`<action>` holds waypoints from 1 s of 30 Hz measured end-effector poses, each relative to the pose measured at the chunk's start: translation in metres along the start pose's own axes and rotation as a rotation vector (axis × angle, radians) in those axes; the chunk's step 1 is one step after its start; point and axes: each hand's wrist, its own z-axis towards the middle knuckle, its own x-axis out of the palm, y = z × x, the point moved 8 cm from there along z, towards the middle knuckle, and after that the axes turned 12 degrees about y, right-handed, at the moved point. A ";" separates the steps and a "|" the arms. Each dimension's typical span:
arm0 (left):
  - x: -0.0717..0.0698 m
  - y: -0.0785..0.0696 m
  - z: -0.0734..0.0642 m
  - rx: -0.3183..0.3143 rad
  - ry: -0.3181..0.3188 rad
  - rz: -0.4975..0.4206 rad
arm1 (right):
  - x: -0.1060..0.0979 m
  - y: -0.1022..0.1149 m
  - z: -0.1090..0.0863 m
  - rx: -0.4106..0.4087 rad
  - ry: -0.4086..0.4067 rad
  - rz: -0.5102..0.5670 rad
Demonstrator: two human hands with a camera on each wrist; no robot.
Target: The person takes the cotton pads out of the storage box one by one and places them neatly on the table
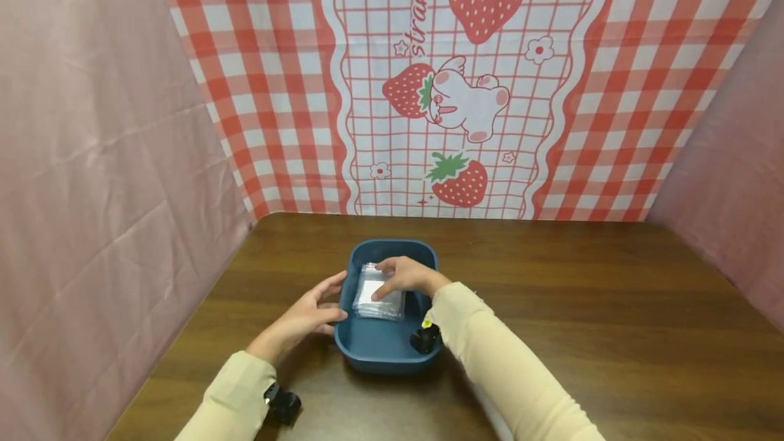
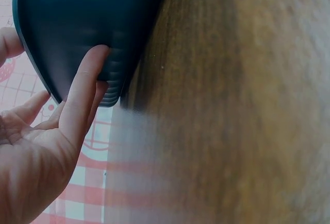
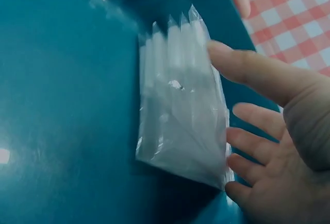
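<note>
A deep blue plastic bin [image 1: 388, 361] with rounded corners stands on the wooden table. Inside lies a stack of several clear plastic sleeves [image 1: 381, 309] with white contents, overlapping one another. My left hand [image 1: 304, 316] rests along the bin's left side; in the left wrist view its fairly straight fingers [image 2: 80, 92] touch the outer wall. Over the stack reaches my right hand [image 1: 405, 275], thumb and fingers spread apart. In the right wrist view the thumb is right at the upper corner of the sleeves [image 3: 180, 100], and the other fingertips [image 3: 236, 163] meet their side edge.
Black wrist cameras are strapped on both forearms, the right one [image 1: 424, 339] hanging over the bin's near right corner. A red-and-white strawberry cloth [image 1: 459, 107] hangs behind the brown table [image 1: 569, 318]. Pink fabric [image 1: 116, 155] closes off the sides.
</note>
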 end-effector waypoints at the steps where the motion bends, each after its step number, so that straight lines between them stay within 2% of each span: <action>1: 0.000 0.000 0.000 -0.004 -0.001 0.004 | 0.001 -0.001 0.000 0.002 0.020 -0.011; 5: 0.001 0.000 0.001 -0.013 -0.013 0.014 | 0.005 -0.004 -0.001 0.025 0.088 -0.047; 9: 0.001 -0.001 0.001 -0.010 -0.011 0.009 | 0.006 -0.003 -0.001 0.016 0.115 -0.109; 16: 0.001 -0.001 0.001 -0.015 -0.017 0.017 | 0.003 0.000 0.000 -0.016 0.077 -0.150; 30: 0.001 -0.002 0.000 0.009 -0.014 -0.003 | -0.011 0.014 -0.006 -0.056 -0.002 -0.086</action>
